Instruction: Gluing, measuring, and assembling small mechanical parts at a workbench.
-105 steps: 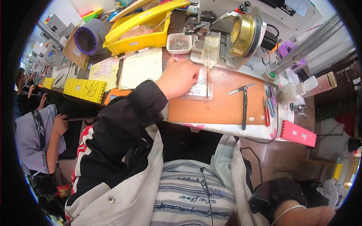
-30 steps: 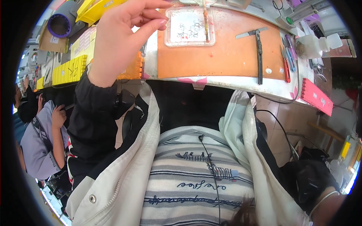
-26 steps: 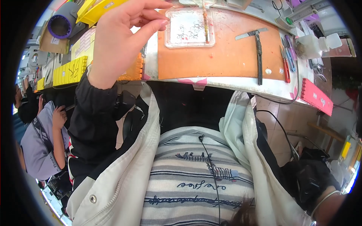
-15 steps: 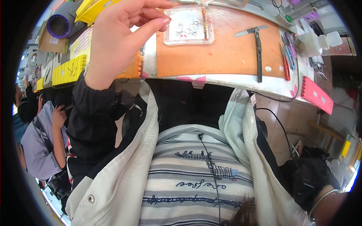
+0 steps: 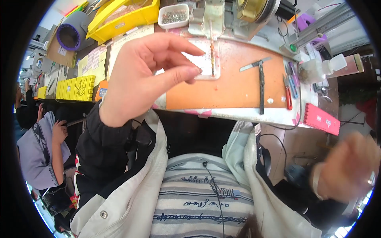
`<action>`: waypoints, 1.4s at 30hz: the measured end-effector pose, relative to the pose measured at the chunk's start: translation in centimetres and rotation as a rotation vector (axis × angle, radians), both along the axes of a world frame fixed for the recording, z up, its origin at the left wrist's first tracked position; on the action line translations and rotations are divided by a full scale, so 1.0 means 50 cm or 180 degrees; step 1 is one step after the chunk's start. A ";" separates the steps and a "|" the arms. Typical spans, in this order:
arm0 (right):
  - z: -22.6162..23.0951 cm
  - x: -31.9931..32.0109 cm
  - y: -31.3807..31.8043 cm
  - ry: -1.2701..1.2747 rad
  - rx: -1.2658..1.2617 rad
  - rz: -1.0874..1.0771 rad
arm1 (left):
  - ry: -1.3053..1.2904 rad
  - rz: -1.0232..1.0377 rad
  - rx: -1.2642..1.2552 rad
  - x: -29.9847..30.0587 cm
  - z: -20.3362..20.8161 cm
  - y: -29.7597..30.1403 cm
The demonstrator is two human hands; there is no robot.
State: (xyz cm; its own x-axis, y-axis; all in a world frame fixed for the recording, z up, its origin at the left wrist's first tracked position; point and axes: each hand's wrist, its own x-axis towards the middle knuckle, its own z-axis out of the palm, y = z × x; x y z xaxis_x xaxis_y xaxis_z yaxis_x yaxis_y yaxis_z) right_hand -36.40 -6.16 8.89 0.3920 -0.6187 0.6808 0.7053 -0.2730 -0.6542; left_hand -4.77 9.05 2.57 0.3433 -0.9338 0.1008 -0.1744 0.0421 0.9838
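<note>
My left hand point(image 5: 149, 75) hovers over the left part of the bench, in front of a shallow clear tray point(image 5: 216, 71). Its index finger is lifted, while the thumb meets a curled finger; whatever they pinch is too small to make out. The hand hides part of the tray, which has a white bottom. A thin, brown-stained stick point(image 5: 212, 55) lies across the tray's right side. My right hand point(image 5: 349, 170), with a bracelet at the wrist, is raised at the far right, away from the bench. Motion smears its fingers.
An orange mat point(image 5: 234, 87) covers the bench front. On it lies a black-handled blade tool point(image 5: 261, 87); red-handled tweezers point(image 5: 287, 93) and a plastic bottle point(image 5: 309, 71) stand right. Behind are a yellow bin point(image 5: 123, 23) and a white dish point(image 5: 173, 16). Another person point(image 5: 37, 146) sits left.
My view has tilted up, so the bench sits lower and the bin and dish show. My right hand has risen from the lower right corner. My left thumb stays against the curled finger.
</note>
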 end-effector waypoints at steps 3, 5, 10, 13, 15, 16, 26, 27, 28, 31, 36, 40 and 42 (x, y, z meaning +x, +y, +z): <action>-0.108 0.171 0.052 0.1858 -0.0418 -0.1241 | 0.0218 -0.0077 0.0162 -0.019 0.018 -0.005; -0.132 0.215 0.054 0.2365 -0.1445 -0.0791 | 0.0307 -0.0131 0.0305 -0.021 0.034 -0.004; -0.144 0.270 0.044 0.1893 -0.2054 -0.1009 | 0.0532 -0.0406 0.0424 -0.023 0.059 -0.026; -0.137 0.279 0.045 0.1915 -0.2085 -0.0984 | 0.0544 -0.0372 0.0516 -0.019 0.065 -0.025; -0.133 0.283 0.035 0.1861 -0.2206 -0.1038 | 0.0426 -0.0428 0.0537 -0.016 0.064 -0.036; -0.134 0.285 0.029 0.1804 -0.2382 -0.1182 | 0.0339 -0.0427 0.0554 -0.014 0.062 -0.041; -0.114 0.317 0.052 0.2106 0.0784 0.0277 | -0.2130 -0.0199 -0.1623 0.016 0.043 -0.065; -0.108 0.321 0.053 0.2073 0.0828 0.0332 | -0.2170 -0.0185 -0.1654 0.021 0.047 -0.065; -0.100 0.325 0.052 0.2039 0.0786 0.0336 | -0.2172 -0.0146 -0.1678 0.027 0.050 -0.063; -0.064 0.331 0.057 0.1988 0.0933 0.0289 | -0.2108 -0.0031 -0.1694 0.044 0.064 -0.052; 0.027 0.334 0.069 -0.0557 -0.0605 0.1962 | -0.1723 0.0266 -0.1338 0.067 0.066 -0.040; 0.019 0.360 0.076 -0.0779 -0.0349 0.2358 | -0.1577 0.0389 -0.1079 0.078 0.045 -0.030; 0.019 0.370 0.083 -0.0848 -0.0225 0.2611 | -0.1487 0.0373 -0.1102 0.079 0.045 -0.036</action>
